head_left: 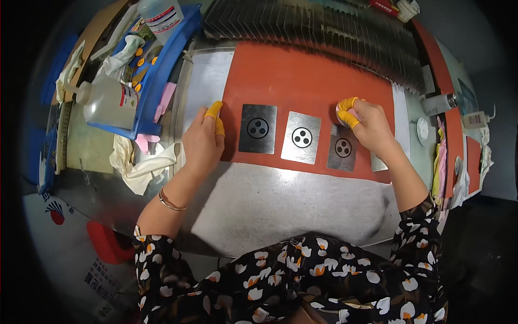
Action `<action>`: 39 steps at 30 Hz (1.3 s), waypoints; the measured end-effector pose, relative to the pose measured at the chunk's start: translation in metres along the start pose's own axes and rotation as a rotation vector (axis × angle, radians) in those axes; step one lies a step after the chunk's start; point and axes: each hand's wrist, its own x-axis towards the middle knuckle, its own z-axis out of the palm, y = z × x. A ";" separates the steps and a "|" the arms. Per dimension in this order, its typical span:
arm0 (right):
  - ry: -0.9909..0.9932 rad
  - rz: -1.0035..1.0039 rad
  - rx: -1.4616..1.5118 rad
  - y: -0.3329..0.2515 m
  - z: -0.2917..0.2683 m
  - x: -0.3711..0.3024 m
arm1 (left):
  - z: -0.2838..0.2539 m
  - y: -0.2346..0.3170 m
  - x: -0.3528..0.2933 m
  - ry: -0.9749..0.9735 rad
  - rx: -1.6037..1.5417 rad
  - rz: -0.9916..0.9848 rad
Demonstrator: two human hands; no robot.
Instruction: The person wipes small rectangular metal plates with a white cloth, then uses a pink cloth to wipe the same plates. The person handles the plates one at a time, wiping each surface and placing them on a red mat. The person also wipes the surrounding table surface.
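Note:
Several metal plates lie in a row on a red mat (302,70). The leftmost plate (258,143) looks dark, the second plate (300,155) shines silver, and both carry a ring with three dots. My right hand (369,124), wearing yellow finger cots, pinches a small pink cloth (349,115) over the upper edge of the third plate (341,162). Part of a fourth plate (379,164) shows beneath my right wrist; the rest is hidden. At the mat's left edge rests my left hand (204,139), also in yellow cots, thumb and forefinger apart with nothing visible between them.
Behind the mat stands a long row of upright metal sheets (318,35). A blue tray (154,89) with bottles is at the left, beside crumpled white cloths (143,167). To the right are a silver can (438,103) and a small white dish (422,128).

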 end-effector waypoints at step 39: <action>-0.212 -0.175 0.124 -0.061 0.043 -0.025 | 0.002 -0.003 0.002 0.066 0.028 0.111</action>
